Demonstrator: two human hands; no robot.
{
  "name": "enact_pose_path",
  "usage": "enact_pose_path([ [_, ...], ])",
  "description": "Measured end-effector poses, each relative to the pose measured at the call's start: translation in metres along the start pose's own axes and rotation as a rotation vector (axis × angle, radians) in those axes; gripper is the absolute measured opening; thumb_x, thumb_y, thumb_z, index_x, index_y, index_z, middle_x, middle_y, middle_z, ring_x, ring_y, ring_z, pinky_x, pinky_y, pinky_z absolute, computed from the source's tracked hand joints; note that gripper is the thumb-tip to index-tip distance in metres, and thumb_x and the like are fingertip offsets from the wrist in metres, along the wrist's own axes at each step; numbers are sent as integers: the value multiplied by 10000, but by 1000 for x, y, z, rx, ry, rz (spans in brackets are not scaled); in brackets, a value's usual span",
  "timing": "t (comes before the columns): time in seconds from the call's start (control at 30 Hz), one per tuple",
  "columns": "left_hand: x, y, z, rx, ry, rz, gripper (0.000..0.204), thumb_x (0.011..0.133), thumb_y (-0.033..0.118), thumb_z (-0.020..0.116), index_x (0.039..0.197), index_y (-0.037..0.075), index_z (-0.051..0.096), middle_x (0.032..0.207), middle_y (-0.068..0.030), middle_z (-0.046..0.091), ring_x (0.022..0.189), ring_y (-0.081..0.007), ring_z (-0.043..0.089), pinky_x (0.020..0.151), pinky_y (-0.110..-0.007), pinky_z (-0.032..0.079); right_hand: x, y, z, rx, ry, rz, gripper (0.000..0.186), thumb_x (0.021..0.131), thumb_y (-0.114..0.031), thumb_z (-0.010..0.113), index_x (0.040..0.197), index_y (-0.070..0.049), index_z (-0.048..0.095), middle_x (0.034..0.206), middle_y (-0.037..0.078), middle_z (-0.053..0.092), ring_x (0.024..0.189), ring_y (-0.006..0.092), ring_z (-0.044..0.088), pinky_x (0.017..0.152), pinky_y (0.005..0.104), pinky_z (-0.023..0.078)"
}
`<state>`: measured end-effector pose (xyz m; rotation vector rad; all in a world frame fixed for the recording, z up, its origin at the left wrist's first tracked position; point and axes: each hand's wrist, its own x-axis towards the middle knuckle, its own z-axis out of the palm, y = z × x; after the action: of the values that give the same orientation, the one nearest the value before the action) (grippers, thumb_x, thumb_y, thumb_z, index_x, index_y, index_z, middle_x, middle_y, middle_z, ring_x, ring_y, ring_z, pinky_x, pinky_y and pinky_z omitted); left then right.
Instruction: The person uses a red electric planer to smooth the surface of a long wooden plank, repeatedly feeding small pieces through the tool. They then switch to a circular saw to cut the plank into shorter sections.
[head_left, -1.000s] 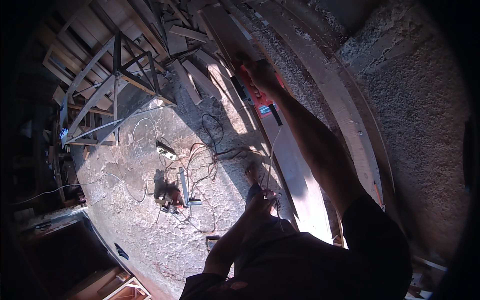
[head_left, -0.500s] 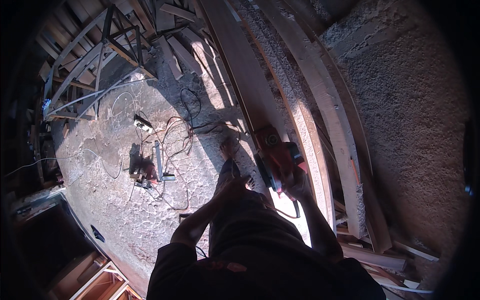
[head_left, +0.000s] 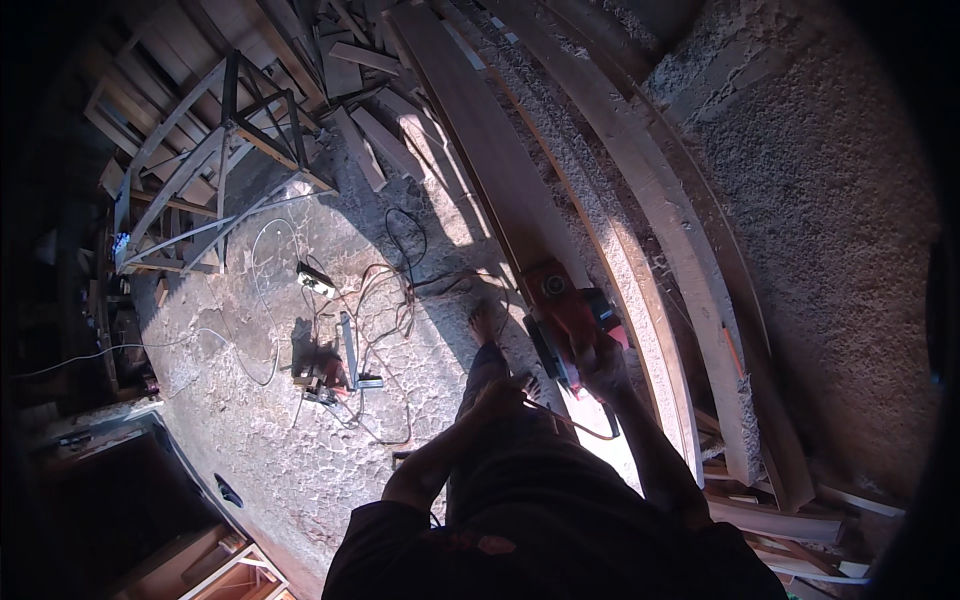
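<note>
My right hand [head_left: 606, 366] is wrapped round the rear handle of a red and black electric planer [head_left: 570, 318]. The planer rests on a long, wide wooden board [head_left: 500, 165] that stretches away from me. Close to my thigh, my left hand [head_left: 505, 396] is closed, its fingers partly in shadow. From beside those fingers a power cord [head_left: 575, 426] loops across to the back of the planer, and the hand appears to grip it. Bright light falls on the near part of the board behind the tool.
Long curved planks [head_left: 655, 190] covered with shavings lie to the right of the board. On the floor at left are a power strip [head_left: 316, 281], tangled cables [head_left: 385, 300] and another power tool [head_left: 325, 370]. A wooden frame [head_left: 225, 150] stands at far left. My bare foot [head_left: 483, 322] is beside the board.
The whole view has shifted, so the scene sits further right and lower. Against the board, the planer has slid slightly forward, away from me. Both hands keep their grips.
</note>
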<state>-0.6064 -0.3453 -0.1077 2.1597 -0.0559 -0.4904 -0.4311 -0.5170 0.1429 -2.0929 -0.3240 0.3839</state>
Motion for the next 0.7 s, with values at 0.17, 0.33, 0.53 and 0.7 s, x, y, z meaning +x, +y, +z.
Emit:
enact_pose_path([
  [0.17,13,-13,-9,120,-27,6,460,884,309,703,1286,90,654,788,-141,706,769,-307,721,662,-436,563,66,-8,13,-17,-20,-50,465,1028,-422,589,1231,-9,648,696,230,673,701,389,733,520,426,499],
  [0.33,27,-23,-29,89,-11,-38,382,915,300,680,1236,92,673,842,-138,709,795,-303,723,686,-423,571,124,-22,27,-6,3,-97,491,1030,-467,567,1301,-63,632,708,213,680,743,392,735,538,443,506],
  [0.53,37,-34,-47,103,-20,-68,299,953,289,652,1176,95,696,907,-135,713,826,-300,726,714,-406,581,201,-22,48,35,-18,-206,447,1036,-504,537,1252,-127,642,778,198,696,800,402,727,624,460,544],
  [0.7,42,-37,-61,120,-45,-123,247,985,280,630,1126,97,715,961,-133,716,851,-296,728,737,-393,589,255,-61,55,31,-98,-120,404,1066,-501,482,1241,-165,624,926,184,717,894,385,730,710,458,564],
])
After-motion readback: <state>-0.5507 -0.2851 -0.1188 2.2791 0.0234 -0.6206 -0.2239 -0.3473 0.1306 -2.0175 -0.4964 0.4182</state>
